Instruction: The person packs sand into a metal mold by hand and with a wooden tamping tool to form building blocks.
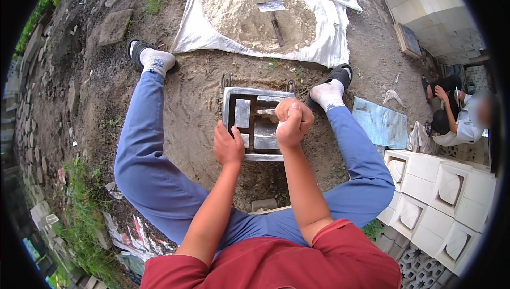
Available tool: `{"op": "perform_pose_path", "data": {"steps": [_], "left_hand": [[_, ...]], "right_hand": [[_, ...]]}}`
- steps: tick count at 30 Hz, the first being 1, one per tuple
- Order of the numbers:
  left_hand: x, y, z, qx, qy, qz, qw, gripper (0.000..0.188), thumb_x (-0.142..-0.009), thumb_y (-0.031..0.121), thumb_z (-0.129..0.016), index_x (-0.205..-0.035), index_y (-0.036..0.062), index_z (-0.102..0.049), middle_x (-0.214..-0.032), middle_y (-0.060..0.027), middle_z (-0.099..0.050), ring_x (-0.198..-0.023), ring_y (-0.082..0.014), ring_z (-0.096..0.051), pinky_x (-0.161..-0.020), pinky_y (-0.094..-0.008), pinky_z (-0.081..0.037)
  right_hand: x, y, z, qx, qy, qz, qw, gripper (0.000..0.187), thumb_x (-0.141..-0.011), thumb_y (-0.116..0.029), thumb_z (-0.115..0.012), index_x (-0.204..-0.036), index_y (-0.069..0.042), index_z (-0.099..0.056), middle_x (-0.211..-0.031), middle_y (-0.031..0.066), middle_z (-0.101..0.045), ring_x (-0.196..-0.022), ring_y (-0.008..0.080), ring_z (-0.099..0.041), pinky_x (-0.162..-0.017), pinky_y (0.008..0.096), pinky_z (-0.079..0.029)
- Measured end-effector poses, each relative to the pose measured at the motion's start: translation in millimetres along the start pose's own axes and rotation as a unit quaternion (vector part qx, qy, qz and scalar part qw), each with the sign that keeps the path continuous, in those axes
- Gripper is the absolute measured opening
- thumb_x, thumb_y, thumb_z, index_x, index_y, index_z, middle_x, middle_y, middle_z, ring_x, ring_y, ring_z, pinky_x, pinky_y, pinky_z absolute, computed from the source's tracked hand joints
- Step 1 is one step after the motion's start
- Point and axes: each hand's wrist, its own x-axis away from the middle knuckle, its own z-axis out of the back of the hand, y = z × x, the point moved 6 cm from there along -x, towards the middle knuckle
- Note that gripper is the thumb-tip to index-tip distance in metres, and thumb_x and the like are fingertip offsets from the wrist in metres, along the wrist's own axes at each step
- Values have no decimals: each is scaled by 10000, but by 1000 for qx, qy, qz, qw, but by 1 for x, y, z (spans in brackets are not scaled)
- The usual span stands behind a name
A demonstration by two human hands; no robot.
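A square metal mould (237,102) with inner dividers sits on the dirt between my feet. My left hand (227,146) rests on its near left edge, fingers curled over the rim. My right hand (292,121) is a closed fist above the mould's right side, thumb on top; whether anything is inside the fist is hidden. I squat over it in blue trousers, white socks and dark sandals.
A white sheet (204,36) ahead holds a heap of pale powder with a trowel (274,17) stuck in it. White cast blocks (441,193) are stacked at my right. A blue cloth (380,124) lies beside my right foot. Another person (457,116) crouches at far right.
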Motion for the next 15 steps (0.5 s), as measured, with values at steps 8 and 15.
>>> {"op": "perform_pose_path", "data": {"steps": [8,15], "left_hand": [[-1,4,2,-11,-5,5,1000,474,-1023,355,-527,-1387,56,-482,-1226,-187,-629,-1040,-420,-651,-842,-548,-533],[1,-6,1,-17,1,8,1000,489,-1022,360,-532,-1400,55,-477,-1239,-179,-626,-1040,-417,-654,-831,-547,-538]], "right_hand": [[14,45,4,38,-59,2,998,413,-1000,-162,-457,-622,-33,-349,-557,35,-387,-507,124,-361,-495,341,-265],[-1,-13,-11,-14,8,-2,1000,422,-1006,-144,-454,-614,-45,-335,-558,7,-374,-506,94,-330,-487,315,-238]]}}
